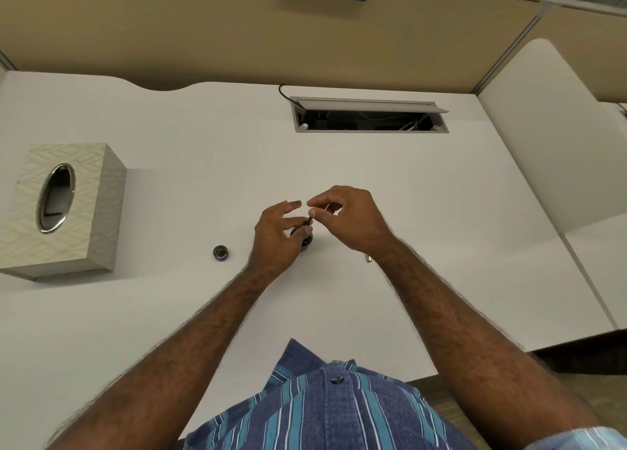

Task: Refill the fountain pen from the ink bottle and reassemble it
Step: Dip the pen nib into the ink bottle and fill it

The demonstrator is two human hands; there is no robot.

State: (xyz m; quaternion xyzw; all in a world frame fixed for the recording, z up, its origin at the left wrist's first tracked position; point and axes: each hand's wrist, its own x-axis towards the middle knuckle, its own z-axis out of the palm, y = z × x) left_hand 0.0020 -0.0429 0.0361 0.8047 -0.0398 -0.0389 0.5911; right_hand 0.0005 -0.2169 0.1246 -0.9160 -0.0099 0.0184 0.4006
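- Ink bottle (303, 241) stands open mid-bench (339, 164); its cap (221, 252) lies apart to the left.
- My left hand (276, 234) steadies the bottle, thumb and lower fingers curled round it, upper fingers spread.
- My right hand (346, 217) pinches the slim pen section (310, 219) upright over the bottle mouth; I judge filling is underway.
- A metallic pen part (368, 258) lies beside my right wrist, so reassembly and recapping remain.
- Tissue box (61, 208) far left, untouched.
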